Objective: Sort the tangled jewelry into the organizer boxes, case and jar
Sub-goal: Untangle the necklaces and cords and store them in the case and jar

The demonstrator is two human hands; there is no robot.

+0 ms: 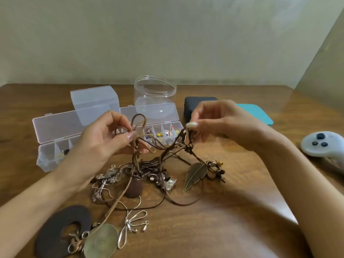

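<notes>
"Just in front of the jar, what are the hands doing?"

"Both are raised over the table. The left hand has its fingers curled and pinches a loop of tan cord. The right hand pinches a dark braided cord between thumb and forefinger, its other fingers loosely bent."

"Are the cords free of each other?"

"No. They cross between the hands and run down into the tangle, which lies on the table nearer the person than the jar."

"What can you make out in it?"

"A bronze leaf pendant on its right edge, a round brown bead in the middle, and silver chains on its left. Nearer still lie a dark ring pendant, a greenish oval disc and a silver dragonfly pendant."

"And the containers?"

"One open organizer box stands just in front of the jar, with small pieces in its compartments. A second open organizer box is to the jar's left, partly behind the left hand, and a small clear box stands closed beside the jar. A dark case is just right of the jar, a teal case beyond it, and a white controller farther right."
</notes>
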